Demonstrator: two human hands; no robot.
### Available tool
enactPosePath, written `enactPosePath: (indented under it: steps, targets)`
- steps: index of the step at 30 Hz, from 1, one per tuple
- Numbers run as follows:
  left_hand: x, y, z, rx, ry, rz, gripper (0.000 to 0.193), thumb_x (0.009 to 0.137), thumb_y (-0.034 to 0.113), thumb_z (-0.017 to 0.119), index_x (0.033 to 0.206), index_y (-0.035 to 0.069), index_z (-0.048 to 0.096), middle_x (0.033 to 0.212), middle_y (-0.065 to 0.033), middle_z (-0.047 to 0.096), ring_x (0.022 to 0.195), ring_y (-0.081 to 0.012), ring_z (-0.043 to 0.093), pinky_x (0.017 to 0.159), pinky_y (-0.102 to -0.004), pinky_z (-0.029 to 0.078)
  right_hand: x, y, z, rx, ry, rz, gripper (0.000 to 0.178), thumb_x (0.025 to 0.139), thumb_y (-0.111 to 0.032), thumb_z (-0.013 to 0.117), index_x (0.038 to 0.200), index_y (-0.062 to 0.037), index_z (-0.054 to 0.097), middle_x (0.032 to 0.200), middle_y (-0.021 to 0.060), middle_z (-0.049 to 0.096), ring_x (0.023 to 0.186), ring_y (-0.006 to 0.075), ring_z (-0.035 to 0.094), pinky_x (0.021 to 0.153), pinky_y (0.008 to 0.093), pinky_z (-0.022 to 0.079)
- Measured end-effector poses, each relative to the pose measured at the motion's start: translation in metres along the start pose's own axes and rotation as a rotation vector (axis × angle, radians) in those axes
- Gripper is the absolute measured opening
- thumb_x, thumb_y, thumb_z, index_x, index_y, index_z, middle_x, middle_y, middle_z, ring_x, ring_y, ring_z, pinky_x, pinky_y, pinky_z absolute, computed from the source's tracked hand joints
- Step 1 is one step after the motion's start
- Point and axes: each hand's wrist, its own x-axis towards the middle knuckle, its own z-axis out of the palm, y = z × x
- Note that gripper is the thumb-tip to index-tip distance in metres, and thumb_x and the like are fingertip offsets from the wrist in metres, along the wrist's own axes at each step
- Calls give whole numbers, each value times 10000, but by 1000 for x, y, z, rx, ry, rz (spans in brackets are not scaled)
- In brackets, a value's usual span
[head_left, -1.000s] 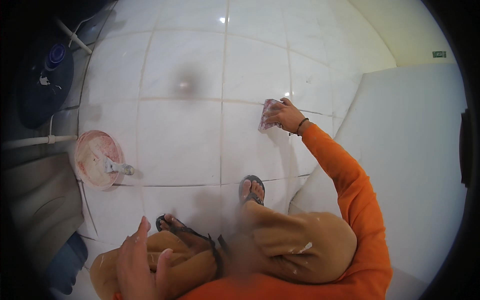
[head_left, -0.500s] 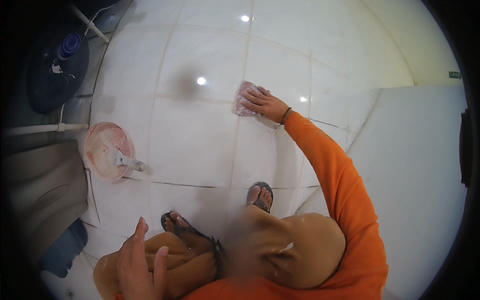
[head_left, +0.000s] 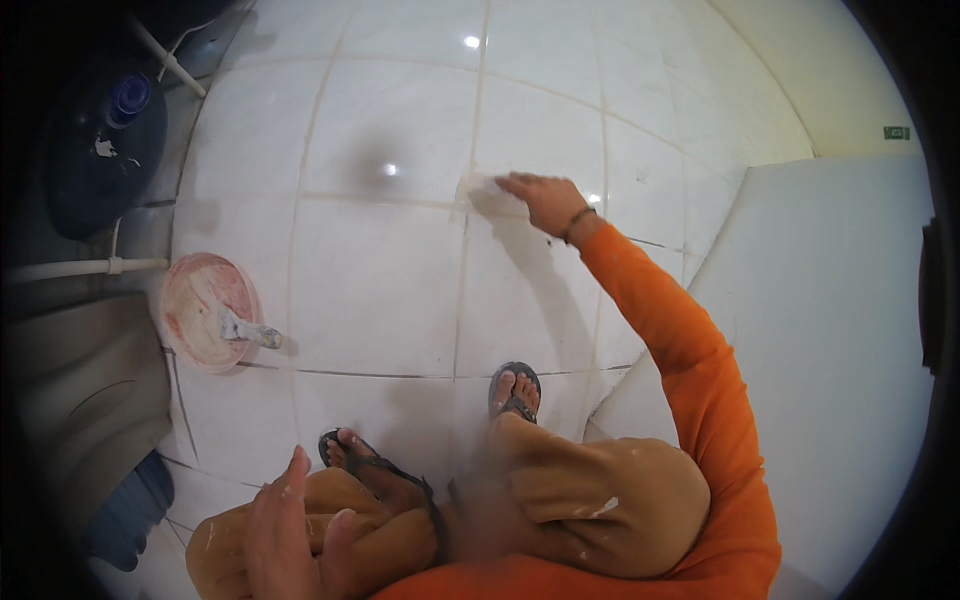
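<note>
My right hand (head_left: 555, 203) is raised a little above the white tiled floor (head_left: 380, 270), its shadow falling below it. Its fingers are closed on a cloth (head_left: 485, 186), of which only a pale, blurred edge shows past the fingertips. Beneath it, pale grout lines cross between the tiles. My left hand (head_left: 292, 530) hovers over my left knee with its fingers stretched out, holding nothing. To the left stands a pinkish round tub (head_left: 190, 318) with whitish paste in it. A smeared putty knife (head_left: 250, 329) rests in the tub, handle over the rim.
A dark blue round stool seat (head_left: 105, 170) with a blue roll of tape (head_left: 129, 98) on it is at the far left. Pale pipes (head_left: 60, 270) and a grey panel (head_left: 95, 375) border that side. A smooth white panel (head_left: 800, 370) stands at the right.
My right hand has lifted from the floor with the cloth, which lay flat under its fingers before. My left hand has shifted slightly; the view has moved a little.
</note>
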Motion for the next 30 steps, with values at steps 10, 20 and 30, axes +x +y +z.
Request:
enactPosePath:
  steps: [10, 20, 30]
  targets:
    - [-9, -10, 2, -129, 16, 83, 588, 964, 212, 672, 1415, -104, 466, 1239, -294, 621, 1116, -429, 611, 961, -467, 499, 111, -11, -27, -156, -188, 95, 460, 901, -125, 552, 1342, -235, 622, 1159, 126, 724, 1081, 333, 695, 875, 446, 570]
    - [0, 1, -15, 49, -146, -48, 504, 1017, 313, 575, 1429, 28, 513, 1363, -189, 617, 1212, -353, 614, 1024, -395, 491, -40, -74, 55, -131, -25, -120, 563, 867, -59, 585, 1382, -284, 592, 1365, 21, 606, 1223, 269, 602, 852, 439, 550]
    - [-16, -6, -6, 17, -75, 20, 517, 1014, 312, 574, 1429, 11, 508, 1344, -201, 621, 1202, -359, 613, 1025, -402, 485, -42, -27, 19, -235, -223, -173, 566, 873, -64, 610, 1360, -352, 613, 1397, -32, 603, 1334, 211, 512, 1056, 473, 423]
